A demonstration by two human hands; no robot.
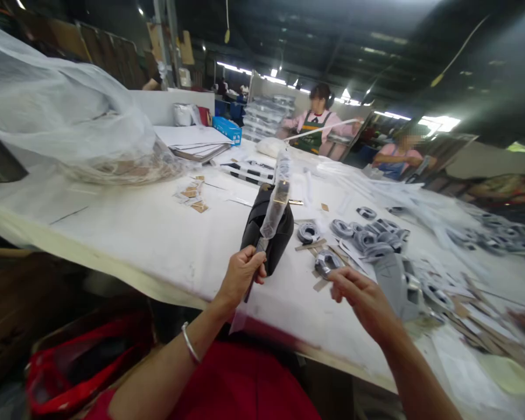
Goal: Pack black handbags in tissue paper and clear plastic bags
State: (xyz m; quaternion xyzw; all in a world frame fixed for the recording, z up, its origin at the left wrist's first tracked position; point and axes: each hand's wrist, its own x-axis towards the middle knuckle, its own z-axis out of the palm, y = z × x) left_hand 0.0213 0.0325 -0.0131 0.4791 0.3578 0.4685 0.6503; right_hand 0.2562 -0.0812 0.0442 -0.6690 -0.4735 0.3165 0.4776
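My left hand [244, 274] is closed around the lower end of a strap wrapped in clear plastic [273, 216], with gold-coloured metal showing through it. Right behind the strap is a black bag [280, 248]; whether the two are joined I cannot tell. My right hand [354, 291] has thumb and forefinger pinched at the near edge of a grey coiled band [326, 262], just over the table. Several similar grey coils [370, 236] lie heaped beyond that hand. Strips of brown card [310, 245] lie by the coil.
A large translucent plastic bag [70, 116] covers the table's left side. Stacked white sheets [192, 140] and a blue box [227, 130] stand at the back. Small brown tags [192, 195] lie left of centre. Two co-workers [317, 125] are across the table. A red bag [87, 361] sits below left.
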